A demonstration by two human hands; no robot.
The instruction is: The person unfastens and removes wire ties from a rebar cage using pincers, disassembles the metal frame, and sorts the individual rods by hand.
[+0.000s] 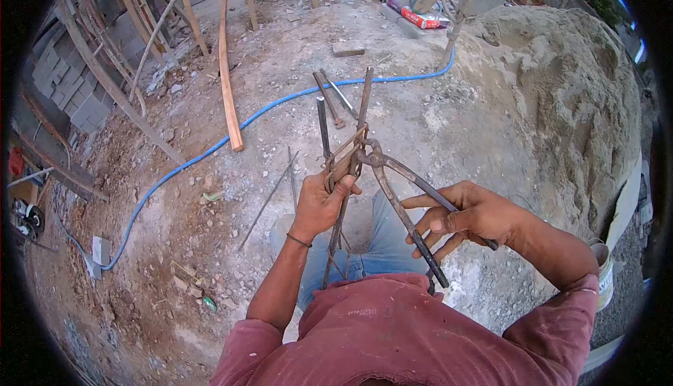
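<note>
My left hand (324, 200) is closed around a bundle of bent tie wire (345, 156) and a long steel bar (365, 95) that slants down between my legs. A shorter dark bar (323, 127) stands up just beyond that hand. With my right hand (473, 216) I hold a pair of rusty pincers (394, 199), thumb and fingers at the two spread handles. Their jaws are at the bar and wire, just past my left fingers; whether they bite on the wire cannot be made out.
On the ground ahead lie loose metal rods (328, 99). A blue hose (263, 111) curves across, beside a long wooden board (226, 71). To the right rises a sand pile (568, 99), with a bucket (603, 274) near my elbow. Wooden poles (116, 99) stand left.
</note>
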